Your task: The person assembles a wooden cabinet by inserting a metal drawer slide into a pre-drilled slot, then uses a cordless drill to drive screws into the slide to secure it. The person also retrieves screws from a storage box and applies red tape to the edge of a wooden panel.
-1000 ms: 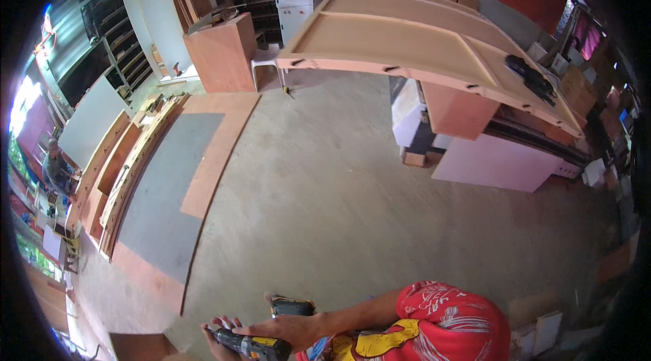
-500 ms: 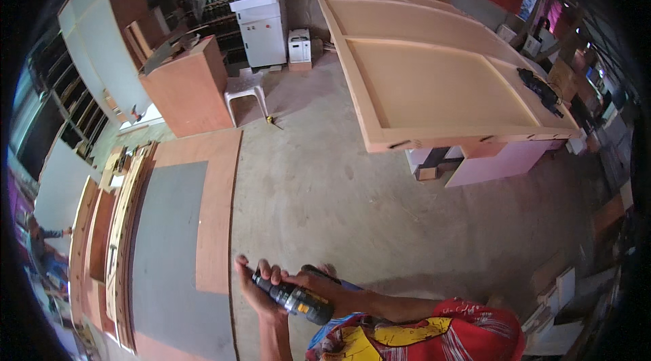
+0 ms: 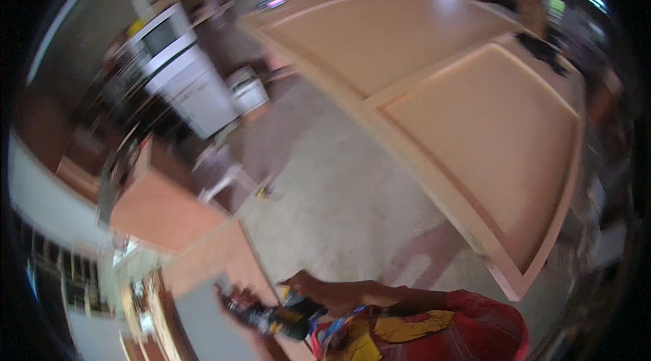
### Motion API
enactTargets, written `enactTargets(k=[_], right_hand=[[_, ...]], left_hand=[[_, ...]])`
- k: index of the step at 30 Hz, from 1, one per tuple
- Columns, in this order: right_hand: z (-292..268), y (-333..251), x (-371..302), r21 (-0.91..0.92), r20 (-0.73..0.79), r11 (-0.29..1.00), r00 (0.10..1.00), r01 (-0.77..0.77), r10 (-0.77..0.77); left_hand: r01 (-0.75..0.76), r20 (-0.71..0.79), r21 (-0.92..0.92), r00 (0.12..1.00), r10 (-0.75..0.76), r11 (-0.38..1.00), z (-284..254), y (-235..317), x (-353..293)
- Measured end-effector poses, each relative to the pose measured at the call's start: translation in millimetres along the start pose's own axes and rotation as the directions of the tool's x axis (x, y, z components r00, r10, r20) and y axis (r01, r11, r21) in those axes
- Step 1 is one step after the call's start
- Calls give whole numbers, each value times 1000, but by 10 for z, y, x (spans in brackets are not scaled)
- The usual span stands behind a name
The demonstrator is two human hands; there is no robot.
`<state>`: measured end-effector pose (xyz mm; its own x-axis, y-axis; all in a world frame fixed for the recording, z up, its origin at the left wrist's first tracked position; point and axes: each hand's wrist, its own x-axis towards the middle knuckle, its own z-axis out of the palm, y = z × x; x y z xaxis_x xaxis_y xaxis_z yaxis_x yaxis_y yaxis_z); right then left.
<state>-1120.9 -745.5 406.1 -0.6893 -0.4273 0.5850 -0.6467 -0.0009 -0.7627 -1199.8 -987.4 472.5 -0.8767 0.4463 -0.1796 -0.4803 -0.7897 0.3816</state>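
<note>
Low in the view, I hold a dark cordless drill (image 3: 281, 324) with yellow markings, smeared by motion. My left hand (image 3: 234, 310) is closed around its front part, fingers curled over it from the left. Reaching in from the right, my right hand (image 3: 308, 286) is closed on a black part with a bit of yellow, apparently the drill's grip or base. Blur hides how its fingers lie.
A large framed wooden panel (image 3: 380, 113) fills the right side, with a black tool (image 3: 542, 52) on its far edge. At left stand a wooden box (image 3: 166, 208), a white chair (image 3: 220, 181) and a white cabinet (image 3: 196, 93). Timber strips (image 3: 163, 320) lie lower left.
My view has swung right and tilted, bringing the framed panel nearer the middle. Both hands stay at the drill; my right hand has shifted toward its black part.
</note>
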Motion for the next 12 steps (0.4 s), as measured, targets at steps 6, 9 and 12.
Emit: enactTargets(k=[6,9,12], right_hand=[[-905,1705,1476,-345,-136,842,910,-415,393],[-1769,2103,2497,-365,-423,797,848,-482,319],[-2448,2165,3300,-448,-480,696,808,-561,342]], left_hand=[[-484,-348,382,714,608,787,-570,1471,1974],[-493,-378,428,663,646,757,-771,2267,3262],[-496,-194,447,758,622,744,-887,2982,4314]])
